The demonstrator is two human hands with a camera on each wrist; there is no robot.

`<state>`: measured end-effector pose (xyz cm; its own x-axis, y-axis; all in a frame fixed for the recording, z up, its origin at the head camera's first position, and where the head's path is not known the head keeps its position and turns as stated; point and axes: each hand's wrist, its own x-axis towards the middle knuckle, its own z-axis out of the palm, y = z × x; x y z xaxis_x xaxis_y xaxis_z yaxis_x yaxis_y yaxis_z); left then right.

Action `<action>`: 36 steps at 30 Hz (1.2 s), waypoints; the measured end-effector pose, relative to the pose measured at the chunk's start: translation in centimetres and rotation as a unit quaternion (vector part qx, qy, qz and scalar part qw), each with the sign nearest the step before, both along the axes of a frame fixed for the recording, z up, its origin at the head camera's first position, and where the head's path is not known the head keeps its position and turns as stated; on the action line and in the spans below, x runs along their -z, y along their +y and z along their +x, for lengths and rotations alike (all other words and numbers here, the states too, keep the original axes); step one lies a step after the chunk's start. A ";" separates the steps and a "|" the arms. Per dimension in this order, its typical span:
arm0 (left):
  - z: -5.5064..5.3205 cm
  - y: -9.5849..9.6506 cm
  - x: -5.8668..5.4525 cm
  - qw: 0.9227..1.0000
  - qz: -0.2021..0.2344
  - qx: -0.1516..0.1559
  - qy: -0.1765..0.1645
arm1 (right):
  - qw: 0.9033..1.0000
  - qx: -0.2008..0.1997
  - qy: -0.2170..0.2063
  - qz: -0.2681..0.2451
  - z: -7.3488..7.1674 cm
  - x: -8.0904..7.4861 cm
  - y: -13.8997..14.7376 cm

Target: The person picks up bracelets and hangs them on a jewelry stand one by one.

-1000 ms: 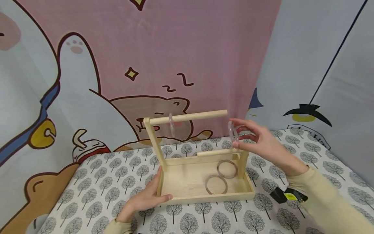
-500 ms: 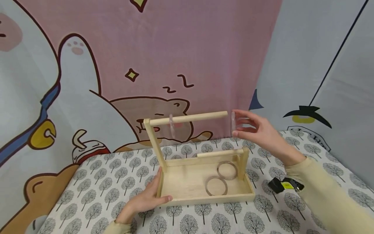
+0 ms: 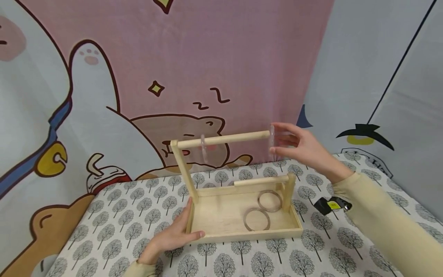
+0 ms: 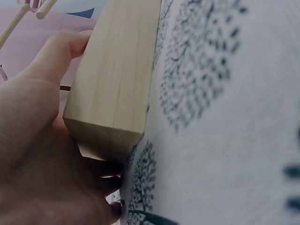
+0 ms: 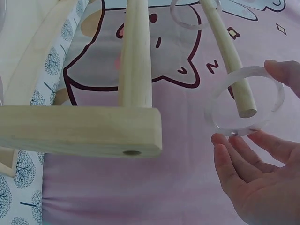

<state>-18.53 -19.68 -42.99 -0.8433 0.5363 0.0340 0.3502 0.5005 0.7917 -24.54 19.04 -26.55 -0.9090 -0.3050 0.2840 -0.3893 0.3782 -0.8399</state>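
My right hand (image 3: 304, 144) pinches a clear bangle (image 3: 271, 138) between thumb and fingertips, upright at the free end of the upper rod (image 3: 235, 137). In the right wrist view the rod's tip shows inside the ring of the bangle (image 5: 209, 107). Another bangle (image 3: 203, 148) hangs on this rod near its left post. My left hand (image 3: 174, 232) grips the left front corner of the wooden stand (image 3: 249, 234), thumb over the front rim. Two more bangles lie in the stand's tray, one nearer the front (image 3: 269, 221) and one behind it (image 3: 270, 191).
A lower rod (image 3: 259, 181) juts left from the short right post (image 3: 290, 192), its left end free. The stand sits on a tree-print tablecloth (image 3: 152, 204). Behind the table hangs a cartoon-print curtain (image 3: 242, 69).
My right hand has raised the bangle from beside the short post to the upper rod's height, then moved it left to the rod's tip. My left hand stays in place.
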 end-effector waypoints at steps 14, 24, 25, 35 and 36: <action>0.0 -0.1 -0.2 1.000 -0.007 -0.003 0.007 | 1.000 -0.017 0.016 0.016 -1.2 -0.8 -1.1; 0.0 -0.1 -0.3 1.000 -0.017 -0.012 -0.004 | 0.996 -0.019 0.058 0.061 -1.8 -1.3 -2.1; 0.1 -0.1 -0.3 1.000 -0.016 -0.011 -0.006 | 0.995 -0.019 0.065 0.070 -1.9 -1.3 -2.2; 0.0 0.1 -0.2 1.000 -0.011 -0.004 -0.002 | 0.985 -0.008 0.113 0.128 -2.4 -1.8 -3.7; 0.0 0.1 -0.2 1.000 -0.014 -0.006 -0.002 | 0.984 -0.012 0.123 0.130 -2.4 -1.9 -4.0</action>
<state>-18.51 -19.63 -42.82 -0.8494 0.5275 0.0164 0.3418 0.5262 0.7787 -26.97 15.08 -24.64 -0.8140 -0.4171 0.4042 -0.5804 0.5564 -0.5947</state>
